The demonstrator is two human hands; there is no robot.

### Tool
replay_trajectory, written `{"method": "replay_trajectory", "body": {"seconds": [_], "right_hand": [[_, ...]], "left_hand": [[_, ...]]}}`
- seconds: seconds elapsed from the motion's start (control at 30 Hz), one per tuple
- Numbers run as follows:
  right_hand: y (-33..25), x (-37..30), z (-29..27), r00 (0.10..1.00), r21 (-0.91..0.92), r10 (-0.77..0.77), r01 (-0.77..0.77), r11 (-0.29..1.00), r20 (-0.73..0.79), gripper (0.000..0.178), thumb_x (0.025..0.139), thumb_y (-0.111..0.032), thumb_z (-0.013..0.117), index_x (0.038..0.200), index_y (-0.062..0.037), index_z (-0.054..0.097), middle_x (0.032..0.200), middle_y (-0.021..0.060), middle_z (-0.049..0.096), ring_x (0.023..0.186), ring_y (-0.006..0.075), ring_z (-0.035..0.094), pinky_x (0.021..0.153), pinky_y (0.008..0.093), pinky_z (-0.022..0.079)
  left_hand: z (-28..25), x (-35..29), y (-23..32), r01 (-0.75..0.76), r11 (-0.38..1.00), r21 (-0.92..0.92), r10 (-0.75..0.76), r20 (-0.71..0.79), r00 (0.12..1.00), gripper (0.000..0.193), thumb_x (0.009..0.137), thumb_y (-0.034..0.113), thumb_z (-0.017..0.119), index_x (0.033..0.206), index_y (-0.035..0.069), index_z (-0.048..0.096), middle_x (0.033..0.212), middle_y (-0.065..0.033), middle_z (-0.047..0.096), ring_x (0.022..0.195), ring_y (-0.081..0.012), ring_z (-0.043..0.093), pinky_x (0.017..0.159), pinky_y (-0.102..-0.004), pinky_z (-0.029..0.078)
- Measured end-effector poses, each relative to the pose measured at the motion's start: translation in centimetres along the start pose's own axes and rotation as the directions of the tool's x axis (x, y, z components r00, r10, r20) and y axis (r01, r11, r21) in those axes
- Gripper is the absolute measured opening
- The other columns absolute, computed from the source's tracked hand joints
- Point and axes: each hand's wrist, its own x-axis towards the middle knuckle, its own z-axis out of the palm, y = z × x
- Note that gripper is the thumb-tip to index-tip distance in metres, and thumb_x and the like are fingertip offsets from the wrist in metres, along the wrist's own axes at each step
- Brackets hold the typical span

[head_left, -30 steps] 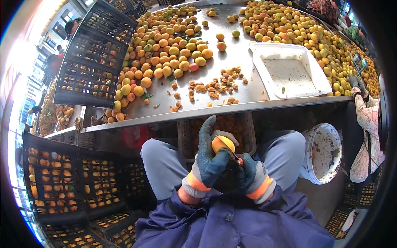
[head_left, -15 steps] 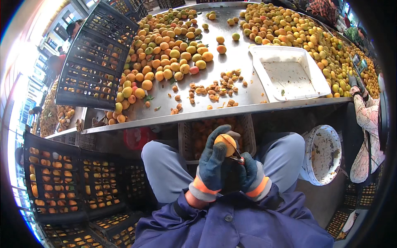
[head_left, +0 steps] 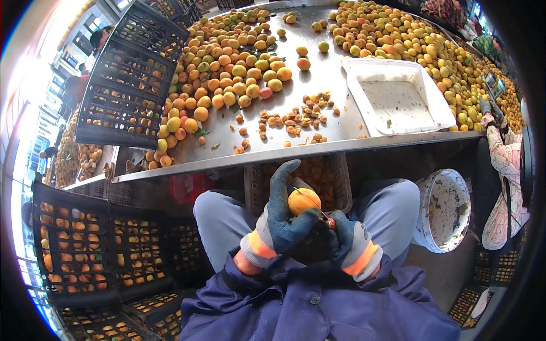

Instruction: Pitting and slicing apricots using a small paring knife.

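A yellow-orange apricot sits at the clock's centre, above the near part of a slatted crate between the knees. The left hand pinches it, thumb on the near side, other fingers behind, index finger lifted toward 11 o'clock. The right hand, at 4 o'clock, has its fingers curled around the red handle of a small knife, whose blade meets the fruit; any lettering there is too small to tell. Both knees flank the hands closely. At 12, past the crate, runs the raised near edge of a metal table. Bare metal surrounds the loose pits and opens a lane between the fruit heaps at 11 and 1. A white tray lies between 1 and 2, close to the table edge. At 3, a stained bucket stands just beside the right knee; black crates fill 8 to 9.
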Motion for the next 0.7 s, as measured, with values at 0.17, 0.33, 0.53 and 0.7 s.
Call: {"method": "replay_trajectory", "body": {"seconds": [0.17, 0.33, 0.53, 0.7], "right_hand": [[2.1, -0.4, 1.0, 1.000, 0.142, 0.006, -0.005, 0.990, -0.010, 0.027, 0.089, -0.027, 0.060, 0.105, -0.0070, 0.053, 0.081, 0.0165, 0.064, 0.074, 0.0371, 0.065, 0.061, 0.0412, 0.049], [1.6, 0.1, 2.0, 0.993, 0.102, -0.014, 0.026, 0.994, -0.117, 0.022, 0.090, -0.026, 0.059, 0.099, -0.0066, 0.054, 0.080, 0.0160, 0.064, 0.073, 0.0373, 0.064, 0.060, 0.0407, 0.049], [1.9, -0.1, 1.5, 0.995, -0.052, 0.029, -0.034, 0.998, -0.092, 0.029, 0.085, -0.030, 0.064, 0.103, -0.0089, 0.054, 0.081, 0.0156, 0.065, 0.074, 0.0372, 0.064, 0.061, 0.0422, 0.049], [1.1, -0.2, 1.1, 0.999, -0.016, 0.034, -0.034, 0.999, -0.035, 0.029, 0.086, -0.029, 0.062, 0.105, -0.0090, 0.052, 0.079, 0.0172, 0.064, 0.072, 0.0386, 0.063, 0.060, 0.0433, 0.048]], "left_hand": [[-0.8, 1.0, 0.9, -0.031, 0.964, 0.265, -0.012, 0.158, 0.987, 0.069, 0.075, -0.002, 0.067, 0.134, 0.001, 0.032, 0.102, -0.0116, 0.059, 0.081, -0.0159, 0.059, 0.077, -0.0282, 0.050], [2.8, -0.9, -1.4, 0.098, 0.725, -0.681, -0.181, -0.051, 0.982, 0.061, 0.089, 0.025, 0.064, 0.137, 0.006, 0.033, 0.108, -0.0105, 0.058, 0.101, -0.0174, 0.056, 0.090, -0.0299, 0.044], [3.6, 0.1, -0.7, 0.131, 0.635, -0.761, -0.223, -0.018, 0.975, 0.067, 0.092, 0.039, 0.056, 0.144, 0.009, 0.024, 0.129, -0.0223, 0.050, 0.115, -0.0311, 0.053, 0.098, -0.0435, 0.041], [2.1, 0.2, -1.2, -0.062, 0.970, -0.234, 0.052, -0.048, 0.997, 0.088, 0.079, -0.003, 0.059, 0.148, 0.009, 0.004, 0.136, -0.0247, 0.040, 0.102, -0.0262, 0.060, 0.085, -0.0378, 0.051]]}}
